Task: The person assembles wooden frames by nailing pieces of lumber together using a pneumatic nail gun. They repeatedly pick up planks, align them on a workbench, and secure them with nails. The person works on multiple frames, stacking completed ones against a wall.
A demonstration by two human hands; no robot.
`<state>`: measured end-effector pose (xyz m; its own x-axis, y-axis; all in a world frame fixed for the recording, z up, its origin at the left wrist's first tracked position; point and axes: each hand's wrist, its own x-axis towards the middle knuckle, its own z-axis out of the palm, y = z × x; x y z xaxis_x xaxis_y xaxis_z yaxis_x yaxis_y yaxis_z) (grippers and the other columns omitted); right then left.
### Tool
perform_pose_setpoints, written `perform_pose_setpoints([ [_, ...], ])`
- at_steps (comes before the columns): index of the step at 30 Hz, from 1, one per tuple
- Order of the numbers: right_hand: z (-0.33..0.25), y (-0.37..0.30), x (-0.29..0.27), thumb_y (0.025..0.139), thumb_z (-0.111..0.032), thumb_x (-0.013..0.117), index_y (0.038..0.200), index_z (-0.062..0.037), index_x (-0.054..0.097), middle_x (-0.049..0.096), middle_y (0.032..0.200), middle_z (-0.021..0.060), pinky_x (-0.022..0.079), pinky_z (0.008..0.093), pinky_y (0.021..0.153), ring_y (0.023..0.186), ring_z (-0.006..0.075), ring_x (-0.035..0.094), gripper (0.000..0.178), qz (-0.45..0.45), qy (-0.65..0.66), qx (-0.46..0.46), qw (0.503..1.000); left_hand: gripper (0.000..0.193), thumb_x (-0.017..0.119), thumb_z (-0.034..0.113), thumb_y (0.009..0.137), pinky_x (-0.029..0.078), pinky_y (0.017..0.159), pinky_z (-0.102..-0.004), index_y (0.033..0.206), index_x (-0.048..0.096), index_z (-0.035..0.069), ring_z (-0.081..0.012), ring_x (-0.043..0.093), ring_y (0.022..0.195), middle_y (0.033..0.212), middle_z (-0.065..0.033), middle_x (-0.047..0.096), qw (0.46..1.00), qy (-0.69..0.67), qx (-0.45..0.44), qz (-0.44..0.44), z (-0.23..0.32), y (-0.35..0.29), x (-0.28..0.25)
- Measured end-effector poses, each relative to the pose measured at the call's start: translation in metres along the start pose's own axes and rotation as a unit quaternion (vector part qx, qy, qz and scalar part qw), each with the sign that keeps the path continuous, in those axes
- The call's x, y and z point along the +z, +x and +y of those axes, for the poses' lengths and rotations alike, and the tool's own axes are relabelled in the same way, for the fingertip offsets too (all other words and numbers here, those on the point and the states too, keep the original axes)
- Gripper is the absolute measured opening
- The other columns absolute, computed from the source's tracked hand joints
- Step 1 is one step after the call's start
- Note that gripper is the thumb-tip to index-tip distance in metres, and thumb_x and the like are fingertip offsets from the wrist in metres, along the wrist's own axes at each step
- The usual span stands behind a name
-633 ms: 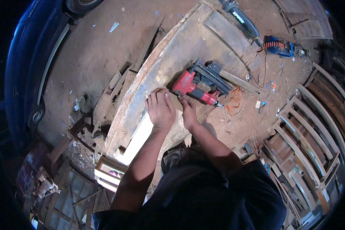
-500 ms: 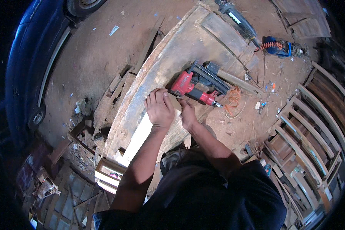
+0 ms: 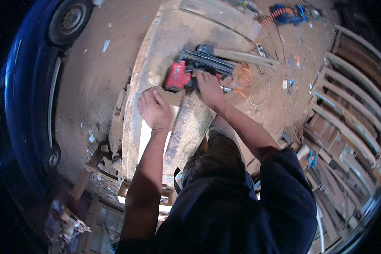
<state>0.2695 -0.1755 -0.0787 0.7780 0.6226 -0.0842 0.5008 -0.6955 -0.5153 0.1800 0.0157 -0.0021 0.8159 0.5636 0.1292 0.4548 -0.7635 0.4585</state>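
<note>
My left hand [image 3: 155, 108] is closed over the left edge of a pale wooden board [image 3: 144, 142], its fingers together near the board's far end. The board lies lengthwise on the workbench [image 3: 184, 135], partly covered by my forearm. My right hand [image 3: 209, 89] wraps round the dark handle of a red and black nail gun [image 3: 178, 76], which lies on its side just beyond the board. Its fingertips are partly hidden. A hammer [image 3: 245, 56] lies behind the nail gun, its wooden handle pointing right.
An orange coiled air hose [image 3: 244, 76] trails off the bench's right side. A blue power tool [image 3: 285, 15] lies on the ground beyond. Slatted wooden frames [image 3: 347, 122] stack at the right. At the left stands a blue car [image 3: 29, 97]. A wooden drawer-like box [image 3: 167, 197] sits near my body.
My right hand has left the board's end and taken hold of the nail gun's handle. My left hand has slid to the board's left edge. The view has shifted.
</note>
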Motion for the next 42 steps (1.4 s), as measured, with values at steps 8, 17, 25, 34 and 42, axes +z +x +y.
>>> perform_pose_setpoints([
  [8, -0.022, -0.008, -0.07, 0.073, -0.038, 0.082, 0.138, 0.0037, 0.055, 0.07, 0.106, 0.0272, 0.056, 0.0473, 0.088, 0.097, 0.0415, 0.07, 0.082, -0.045, 0.149, 0.111, 0.982, 0.026, 0.048, 0.021, 0.106, 0.047, 0.085, -0.0509, 0.106, 0.068, 0.004, -0.0387, 0.063, 0.097, 0.101, -0.0165, 0.068, 1.0, 0.023, 0.002, -0.003, -0.003, -0.007, 0.006],
  [17, 0.019, -0.004, -0.133, 0.087, -0.021, 0.072, 0.09, -0.0017, 0.066, 0.063, 0.074, 0.0039, 0.05, 0.0312, 0.06, 0.062, 0.0137, 0.06, 0.021, -0.169, 0.554, 0.3, 0.758, 0.029, 0.048, 0.023, 0.105, 0.048, 0.086, -0.0518, 0.107, 0.069, 0.003, -0.0398, 0.063, 0.098, 0.101, -0.0176, 0.068, 0.999, 0.03, -0.015, -0.021, 0.002, -0.004, 0.003],
  [25, 0.047, 0.033, -0.107, 0.085, -0.019, 0.07, 0.078, -0.0077, 0.063, 0.059, 0.066, 0.0014, 0.046, 0.03, 0.052, 0.055, 0.0117, 0.056, 0.016, -0.333, 0.575, 0.331, 0.67, 0.026, 0.049, 0.022, 0.104, 0.047, 0.087, -0.0524, 0.107, 0.067, 0.003, -0.0411, 0.062, 0.096, 0.104, -0.0186, 0.067, 1.0, 0.014, -0.001, -0.021, -0.005, -0.002, 0.004],
  [34, 0.041, 0.066, -0.066, 0.082, -0.018, 0.072, 0.081, -0.0103, 0.063, 0.058, 0.064, -0.0007, 0.048, 0.0315, 0.051, 0.052, 0.0114, 0.054, 0.012, -0.458, 0.523, 0.398, 0.598, 0.022, 0.051, 0.019, 0.103, 0.046, 0.083, -0.0534, 0.104, 0.064, 0.001, -0.0423, 0.061, 0.094, 0.103, -0.019, 0.065, 0.999, 0.026, -0.014, -0.025, -0.007, -0.001, 0.004],
  [42, 0.052, 0.084, -0.056, 0.083, -0.02, 0.07, 0.081, -0.0098, 0.063, 0.058, 0.064, 0.0005, 0.048, 0.0327, 0.052, 0.052, 0.0127, 0.054, 0.012, -0.456, 0.543, 0.371, 0.6, 0.02, 0.051, 0.018, 0.103, 0.046, 0.084, -0.0513, 0.105, 0.065, 0.003, -0.0393, 0.061, 0.095, 0.106, -0.0168, 0.066, 1.0, -0.007, 0.002, -0.019, -0.005, 0.003, 0.002],
])
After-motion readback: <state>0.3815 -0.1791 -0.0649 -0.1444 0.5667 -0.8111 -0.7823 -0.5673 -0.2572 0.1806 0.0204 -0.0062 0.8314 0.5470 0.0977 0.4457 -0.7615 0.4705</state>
